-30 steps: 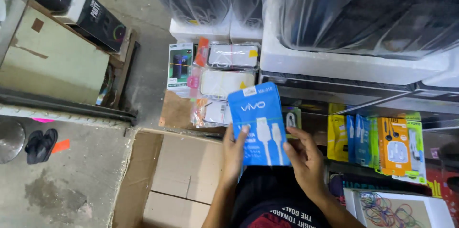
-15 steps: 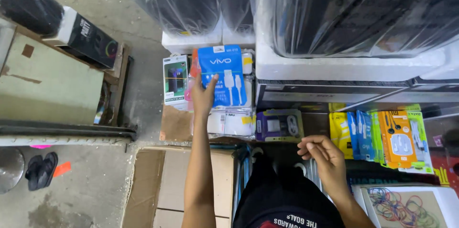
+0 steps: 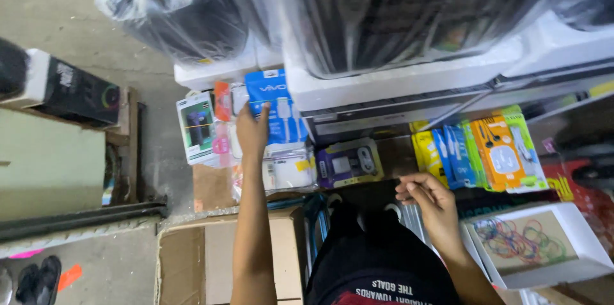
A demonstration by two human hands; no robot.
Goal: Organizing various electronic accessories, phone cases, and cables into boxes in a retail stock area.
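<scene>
Two hands, two very different jobs right now. Your left hand [image 3: 251, 131] is stretched out flat against the blue cable box [image 3: 276, 108], fingers [image 3: 262, 113] spread loosely over its front, so it looks more like pressing it into place than gripping it. That box stands upright in a row of packets, tucked right under the white foam ledge [image 3: 396, 81] that carries the big plastic-wrapped black units, which is probably why it leans back and stays put.

Just left of the blue box sits a green-and-white packet [image 3: 197, 127], and right below it a clear blister pack [image 3: 288, 170] with a purple one [image 3: 348, 163] beside that. Well to the right of the blue box, yellow, blue and orange packets [image 3: 480, 151] are lined up like files on edge.

Your right hand [image 3: 430, 197] hovers empty, fingers half curled. Beside it, a white open box [image 3: 543, 244] holds a tangle of coloured rubber bands. Below the blue box, a cardboard carton [image 3: 211, 260] lies with its flaps shut, so I can't tell what's in it.
</scene>
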